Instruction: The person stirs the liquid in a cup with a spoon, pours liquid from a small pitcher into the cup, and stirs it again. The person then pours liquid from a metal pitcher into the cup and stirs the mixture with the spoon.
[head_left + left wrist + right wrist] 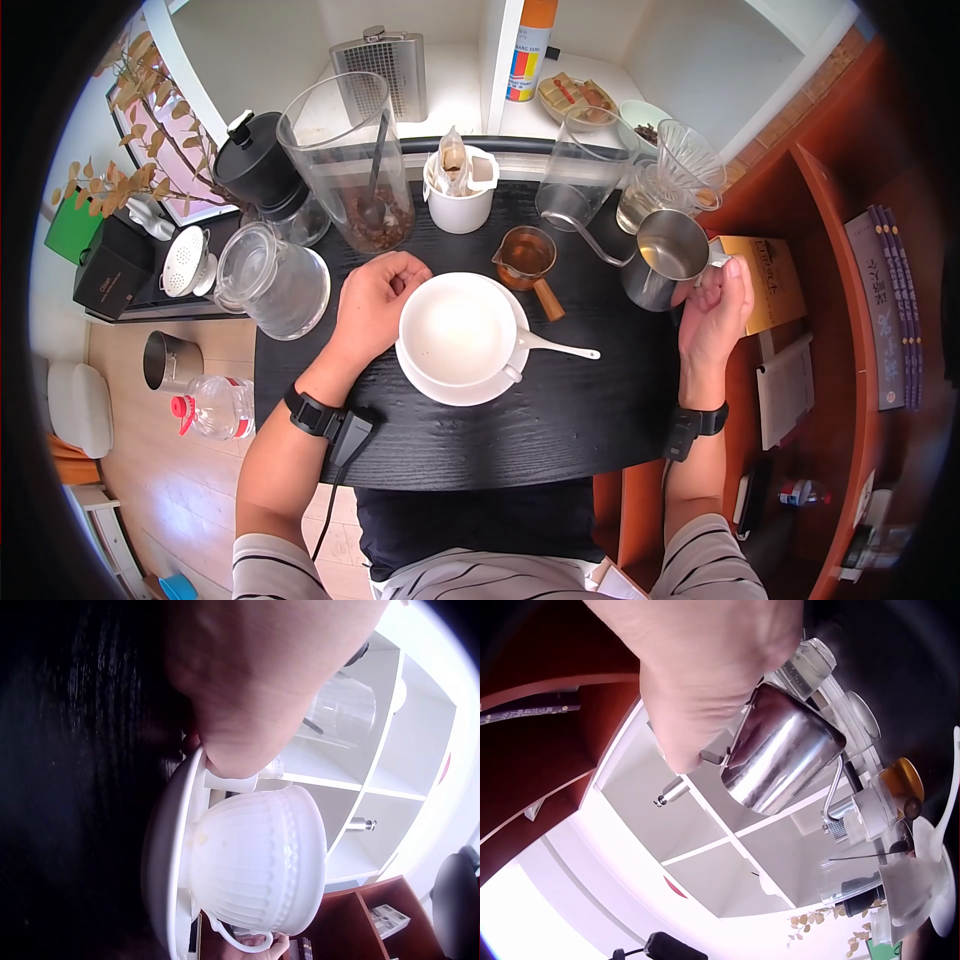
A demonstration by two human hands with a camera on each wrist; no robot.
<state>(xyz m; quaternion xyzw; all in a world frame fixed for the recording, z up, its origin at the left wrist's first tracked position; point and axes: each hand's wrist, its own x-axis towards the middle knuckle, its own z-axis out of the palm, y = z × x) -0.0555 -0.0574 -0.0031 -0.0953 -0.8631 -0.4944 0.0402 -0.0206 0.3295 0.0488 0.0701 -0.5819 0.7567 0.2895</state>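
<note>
In the head view my left hand (pixel 375 305) grips the rim of a white saucer (pixel 420 378), at the far left side of the cup. A white ceramic cup (pixel 458 330) stands upright on that saucer, ribbed outside in the left wrist view, its small handle (pixel 513 373) towards the front right. Beside it lies a white spoon (pixel 560 347), handle pointing right. My right hand (pixel 718 310) holds a steel gooseneck pouring kettle (pixel 655 288) by its handle, upright at the table's right. The kettle's thin spout (pixel 595 240) points left.
Near the cup is a small amber glass pitcher (pixel 526 255) with a wooden handle. Behind stand a white cup with a drip bag (pixel 460 212), a tall glass jar (pixel 330 180), a glass dripper (pixel 690 160) and a black grinder (pixel 262 165). A lidded glass jar (pixel 275 285) stands left.
</note>
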